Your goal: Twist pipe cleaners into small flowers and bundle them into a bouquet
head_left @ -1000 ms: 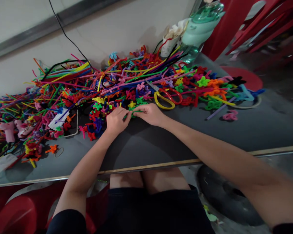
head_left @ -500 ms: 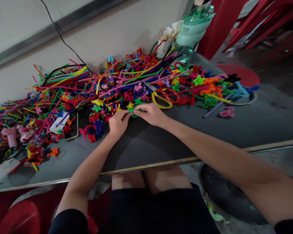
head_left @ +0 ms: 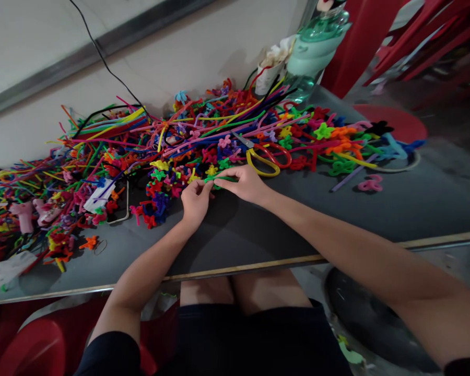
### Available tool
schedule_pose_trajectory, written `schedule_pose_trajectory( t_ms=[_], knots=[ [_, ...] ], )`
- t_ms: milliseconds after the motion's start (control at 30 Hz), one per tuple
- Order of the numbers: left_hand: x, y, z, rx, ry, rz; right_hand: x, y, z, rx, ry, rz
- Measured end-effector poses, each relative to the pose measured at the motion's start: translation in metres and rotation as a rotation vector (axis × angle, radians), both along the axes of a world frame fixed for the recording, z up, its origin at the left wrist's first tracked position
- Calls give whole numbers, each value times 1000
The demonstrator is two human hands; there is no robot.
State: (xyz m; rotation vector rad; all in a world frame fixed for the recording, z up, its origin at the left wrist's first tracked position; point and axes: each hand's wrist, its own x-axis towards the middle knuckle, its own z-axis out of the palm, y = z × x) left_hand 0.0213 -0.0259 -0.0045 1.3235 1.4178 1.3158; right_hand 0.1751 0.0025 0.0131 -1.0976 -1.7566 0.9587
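Both my hands are in the middle of the frame, right at the near edge of the pile (head_left: 160, 141) of pipe cleaners. My left hand (head_left: 196, 198) and right hand (head_left: 245, 184) are each pinching one green pipe cleaner (head_left: 219, 179), fingertips closed on it from either end. It sits just above the tabletop (head_left: 258, 224) between them, so the two hands nearly touch. How far it's twisted I can't tell, it's too small.

The pile runs from the far left of the frame across to the upper right and backs up against the wall (head_left: 180, 52), so there's basically no room behind my hands. The scissors (head_left: 264, 156), yellow and red handles, lie just above and to the right of my right hand, half on the pile. A heap of little finished flowers sits just left of my left hand.

The open room is all on the near side. It's a bare dark strip of tabletop from my wrists down to the front edge (head_left: 238, 267), and it widens out toward the right of the frame. The only thing out there is a pink loop (head_left: 370, 184), well apart from my hands.

In the upper right corner a green bottle (head_left: 317, 47) and a paper cup (head_left: 272, 70) stand at the back of the tabletop by the wall. A black cable (head_left: 102, 57) comes down the wall into the pile at upper left.
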Motion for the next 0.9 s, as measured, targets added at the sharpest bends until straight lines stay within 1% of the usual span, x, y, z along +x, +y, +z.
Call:
schedule_pose_trajectory(
  t_ms=[100, 167, 233, 300, 367, 400, 500, 600, 700, 800, 900],
  knots=[
    [-1, -1, 4, -13, 67, -7, 0, 0, 1, 21, -26, -12],
    [-6, -1, 8, 24, 169, -35, 0, 0, 0, -32, -2, -21],
    [-13, 2, 13, 140, 318, -56, 0, 2, -2, -155, 78, -15],
    [-23, 6, 16, 320, 491, -87, 1, 6, -5, -310, 176, 12],
    [-33, 12, 17, 482, 664, -201, 2, 9, -7, -459, 246, 68],
    [-38, 14, 17, 535, 736, -262, 2, 10, -7, -518, 268, 102],
    [-49, 19, 17, 638, 865, -395, 4, 12, -5, -620, 313, 197],
    [-55, 19, 20, 696, 943, -475, 6, 11, -2, -664, 309, 229],
    [-58, 19, 22, 724, 1010, -495, 7, 10, 1, -662, 262, 233],
    [-60, 21, 21, 740, 1035, -462, 8, 9, 2, -604, 210, 248],
    [-60, 23, 19, 778, 1038, -433, 9, 8, 2, -501, 156, 257]
  ],
)
